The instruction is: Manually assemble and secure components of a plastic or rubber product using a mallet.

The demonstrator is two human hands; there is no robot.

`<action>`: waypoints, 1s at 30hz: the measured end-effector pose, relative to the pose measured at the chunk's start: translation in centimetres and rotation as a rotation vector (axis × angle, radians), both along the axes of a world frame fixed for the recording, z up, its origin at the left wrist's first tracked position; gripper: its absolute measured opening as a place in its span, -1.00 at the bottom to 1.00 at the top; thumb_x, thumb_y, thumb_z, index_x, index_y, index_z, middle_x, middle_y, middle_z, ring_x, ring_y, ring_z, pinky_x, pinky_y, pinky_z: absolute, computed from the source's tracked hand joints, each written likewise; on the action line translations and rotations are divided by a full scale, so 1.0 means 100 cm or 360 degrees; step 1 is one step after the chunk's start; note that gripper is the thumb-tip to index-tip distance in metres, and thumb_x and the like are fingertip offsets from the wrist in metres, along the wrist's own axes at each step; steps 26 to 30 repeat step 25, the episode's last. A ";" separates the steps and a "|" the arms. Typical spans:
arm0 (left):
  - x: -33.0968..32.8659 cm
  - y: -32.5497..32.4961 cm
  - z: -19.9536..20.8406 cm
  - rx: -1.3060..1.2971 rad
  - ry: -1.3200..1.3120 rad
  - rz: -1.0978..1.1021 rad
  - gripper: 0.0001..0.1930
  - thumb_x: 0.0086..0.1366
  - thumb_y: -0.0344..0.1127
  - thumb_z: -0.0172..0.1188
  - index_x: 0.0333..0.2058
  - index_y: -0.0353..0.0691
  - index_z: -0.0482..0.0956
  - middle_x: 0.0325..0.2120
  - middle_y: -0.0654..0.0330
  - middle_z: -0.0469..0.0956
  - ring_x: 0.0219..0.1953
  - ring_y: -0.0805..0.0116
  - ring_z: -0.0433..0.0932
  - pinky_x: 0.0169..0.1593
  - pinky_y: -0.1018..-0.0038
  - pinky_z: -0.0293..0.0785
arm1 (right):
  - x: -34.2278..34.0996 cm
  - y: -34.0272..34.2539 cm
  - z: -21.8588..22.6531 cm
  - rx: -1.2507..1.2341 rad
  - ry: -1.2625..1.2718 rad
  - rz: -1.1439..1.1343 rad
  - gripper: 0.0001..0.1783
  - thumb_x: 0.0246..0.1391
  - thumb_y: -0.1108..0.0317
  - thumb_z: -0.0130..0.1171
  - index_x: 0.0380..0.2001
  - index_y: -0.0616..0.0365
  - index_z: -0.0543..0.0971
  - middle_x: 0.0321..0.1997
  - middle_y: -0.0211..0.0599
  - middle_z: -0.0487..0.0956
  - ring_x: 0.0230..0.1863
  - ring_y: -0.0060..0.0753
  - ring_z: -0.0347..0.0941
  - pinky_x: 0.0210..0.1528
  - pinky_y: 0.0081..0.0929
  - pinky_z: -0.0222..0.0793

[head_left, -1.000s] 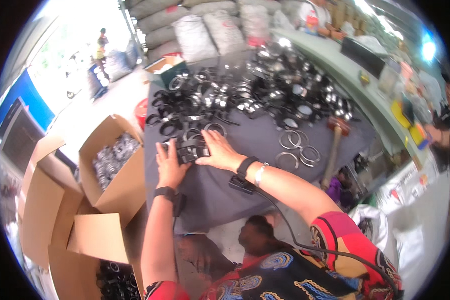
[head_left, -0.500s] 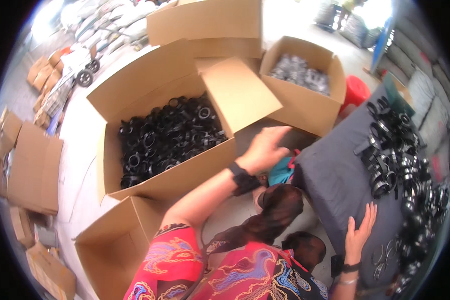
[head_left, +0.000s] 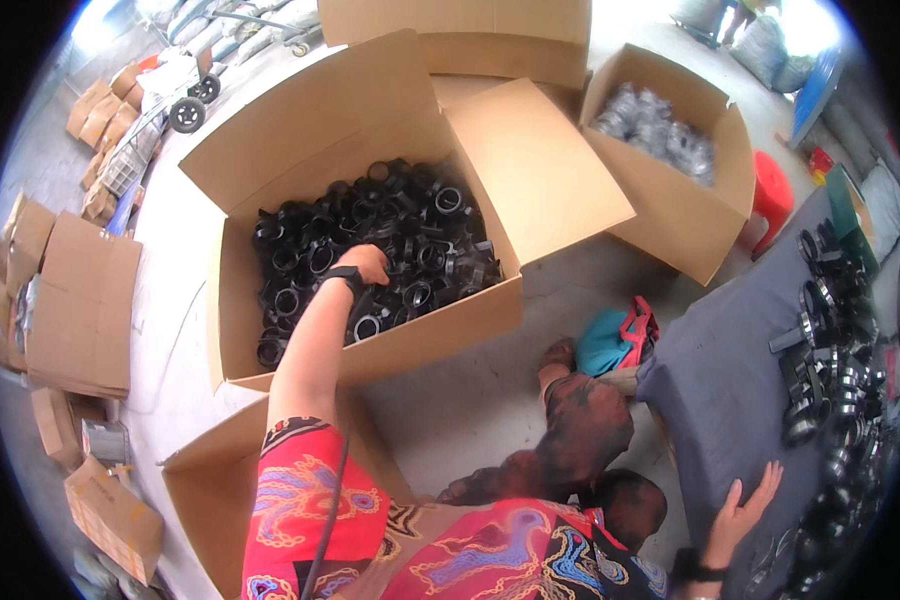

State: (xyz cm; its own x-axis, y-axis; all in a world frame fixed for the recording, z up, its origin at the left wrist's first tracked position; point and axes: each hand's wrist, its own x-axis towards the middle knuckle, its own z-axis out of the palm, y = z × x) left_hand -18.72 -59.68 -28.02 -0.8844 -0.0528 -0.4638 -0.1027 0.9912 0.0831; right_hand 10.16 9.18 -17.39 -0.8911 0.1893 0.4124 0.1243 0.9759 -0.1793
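Observation:
Inside the large cardboard box (head_left: 420,345), many black ring-shaped clamps (head_left: 310,225) lie in a loose heap. My left hand (head_left: 367,264) reaches down onto this heap with its fingers curled in; what they hold, if anything, is hidden. A dark band circles that wrist. On the right, my right hand (head_left: 745,512) is open with fingers stretched out, over the grey cloth-covered table (head_left: 710,360). Beside it, along the table's far-right side, more black and shiny ring clamps (head_left: 845,385) lie piled.
Behind the large box's raised flap stands a smaller carton (head_left: 680,215) holding grey, plastic-looking pieces. A red bucket (head_left: 770,195) stands near the table's far end. An opened carton (head_left: 205,500) sits at lower left. A teal and red bag (head_left: 615,335) lies near my legs.
My left hand has moved from the space between box and table leftward into the black clamps, its fingers now curled. The view has shifted left. My right hand remains open by the table.

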 end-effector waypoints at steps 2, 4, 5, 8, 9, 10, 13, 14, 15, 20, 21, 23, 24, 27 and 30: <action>-0.022 0.022 -0.016 0.0078 -0.0131 -0.0063 -0.40 -0.13 -0.14 0.38 -0.03 -0.18 0.58 -0.09 -0.02 0.58 0.01 0.06 0.52 0.10 0.31 0.42 | -0.001 0.000 -0.001 0.0071 -0.0038 -0.0051 -0.42 0.21 0.28 0.00 0.24 0.31 0.24 0.35 0.06 0.21 0.39 0.12 0.03 0.38 -0.03 -0.07; -0.048 0.043 -0.029 0.0166 -0.0119 -0.0141 -0.29 -0.13 -0.10 0.39 0.07 -0.17 0.50 -0.03 -0.03 0.54 0.06 0.05 0.49 0.15 0.31 0.38 | -0.004 0.001 -0.003 0.0118 -0.0057 -0.0050 -0.43 0.23 0.26 -0.02 0.24 0.32 0.24 0.34 0.06 0.21 0.39 0.12 0.03 0.37 -0.02 -0.07; -0.059 0.050 -0.039 0.0228 -0.0097 -0.0177 -0.23 -0.14 -0.07 0.40 0.12 -0.17 0.45 0.01 -0.04 0.51 0.09 0.05 0.47 0.17 0.31 0.36 | -0.005 0.002 -0.005 0.0159 -0.0075 -0.0042 -0.44 0.25 0.25 -0.04 0.24 0.33 0.25 0.34 0.07 0.21 0.39 0.13 0.03 0.37 -0.01 -0.06; -0.095 0.081 -0.073 0.0370 -0.0202 -0.0160 -0.02 -0.13 0.11 0.40 0.26 -0.18 0.23 0.17 -0.03 0.36 0.21 0.06 0.34 0.24 0.32 0.27 | -0.009 -0.005 -0.001 0.0119 -0.0117 -0.0110 -0.42 0.23 0.25 -0.02 0.25 0.29 0.24 0.36 0.04 0.19 0.41 0.05 0.03 0.39 -0.10 -0.07; -0.100 0.089 -0.083 0.0417 -0.0232 -0.0109 0.04 -0.13 0.17 0.40 0.29 -0.18 0.17 0.21 -0.03 0.31 0.24 0.06 0.30 0.27 0.32 0.24 | -0.011 -0.008 0.001 0.0079 -0.0120 -0.0121 -0.42 0.23 0.25 -0.01 0.25 0.29 0.24 0.37 0.03 0.18 0.41 0.05 0.02 0.39 -0.10 -0.07; -0.106 0.104 -0.087 0.0479 -0.0300 -0.0073 0.10 -0.13 0.25 0.38 0.31 -0.21 0.11 0.22 -0.07 0.28 0.26 0.06 0.28 0.28 0.31 0.22 | -0.008 -0.004 0.004 0.0120 -0.0152 -0.0165 -0.42 0.24 0.23 -0.03 0.26 0.28 0.23 0.37 0.03 0.17 0.41 0.03 0.01 0.40 -0.11 -0.10; -0.108 0.136 -0.114 0.0432 -0.0397 0.0009 0.27 -0.28 0.44 0.35 0.33 -0.20 0.06 0.25 -0.16 0.20 0.30 0.00 0.20 0.30 0.25 0.18 | -0.015 -0.013 0.020 0.0217 -0.0180 -0.0167 -0.43 0.25 0.20 -0.03 0.22 0.31 0.27 0.31 0.05 0.24 0.36 0.03 0.09 0.37 -0.13 -0.02; -0.092 0.135 -0.139 0.0305 -0.0219 0.0112 0.08 -0.24 0.38 0.36 0.26 -0.02 0.25 0.33 -0.06 0.05 0.30 -0.18 0.14 0.26 0.09 0.21 | -0.021 -0.021 0.025 0.0244 -0.0189 -0.0143 -0.44 0.25 0.18 -0.03 0.20 0.33 0.29 0.28 0.06 0.27 0.33 0.03 0.12 0.35 -0.14 0.02; -0.094 0.152 -0.115 0.0357 -0.0462 -0.0177 0.11 -0.25 0.37 0.37 0.29 0.04 0.18 0.38 -0.05 -0.16 0.33 -0.21 0.03 0.29 0.05 0.15 | -0.022 -0.029 0.031 0.0304 -0.0205 -0.0169 -0.44 0.26 0.16 -0.03 0.18 0.35 0.31 0.25 0.08 0.31 0.31 0.04 0.16 0.34 -0.15 0.06; -0.078 0.128 -0.151 0.0458 -0.0488 -0.0041 0.15 -0.30 0.21 0.47 0.29 -0.11 0.16 0.22 -0.19 0.17 0.22 -0.17 0.25 0.24 0.15 0.26 | -0.015 -0.039 0.039 0.0246 -0.0217 -0.0145 -0.42 0.26 0.13 -0.02 0.16 0.39 0.31 0.24 0.16 0.29 0.31 0.16 0.14 0.36 -0.06 0.04; -0.081 0.124 -0.150 0.0497 -0.0565 -0.0024 0.17 -0.30 0.23 0.47 0.29 -0.14 0.15 0.22 -0.19 0.18 0.24 -0.13 0.25 0.25 0.16 0.24 | -0.014 -0.038 0.039 0.0249 -0.0219 -0.0142 -0.42 0.25 0.14 -0.01 0.16 0.40 0.31 0.24 0.16 0.30 0.31 0.15 0.15 0.35 -0.06 0.04; -0.079 0.115 -0.157 0.0601 -0.0562 -0.0023 0.23 -0.31 0.27 0.47 0.31 -0.15 0.09 0.23 -0.19 0.19 0.27 -0.09 0.21 0.28 0.17 0.21 | -0.015 -0.038 0.040 0.0259 -0.0185 -0.0135 -0.41 0.24 0.14 0.00 0.17 0.40 0.30 0.24 0.15 0.30 0.31 0.17 0.15 0.35 -0.04 0.04; -0.080 0.114 -0.164 0.0551 -0.0583 0.0003 0.30 -0.32 0.30 0.47 0.35 -0.13 -0.02 0.25 -0.17 0.17 0.31 -0.08 0.15 0.30 0.19 0.17 | -0.017 -0.039 0.042 0.0221 -0.0225 -0.0144 -0.40 0.24 0.13 -0.01 0.17 0.40 0.29 0.24 0.15 0.30 0.31 0.18 0.14 0.35 -0.02 0.04; -0.087 0.116 -0.165 0.0585 -0.0606 0.0002 0.34 -0.31 0.31 0.47 0.37 -0.09 -0.11 0.32 -0.12 0.05 0.33 -0.09 0.11 0.33 0.20 0.13 | -0.020 -0.041 0.045 0.0184 -0.0267 -0.0161 -0.39 0.24 0.11 -0.01 0.18 0.40 0.28 0.24 0.14 0.30 0.31 0.19 0.14 0.35 0.00 0.03; -0.087 0.116 -0.165 0.0585 -0.0606 0.0002 0.34 -0.31 0.31 0.47 0.37 -0.09 -0.11 0.32 -0.12 0.05 0.33 -0.09 0.11 0.33 0.20 0.13 | -0.020 -0.041 0.045 0.0184 -0.0267 -0.0161 -0.39 0.24 0.11 -0.01 0.18 0.40 0.28 0.24 0.14 0.30 0.31 0.19 0.14 0.35 0.00 0.03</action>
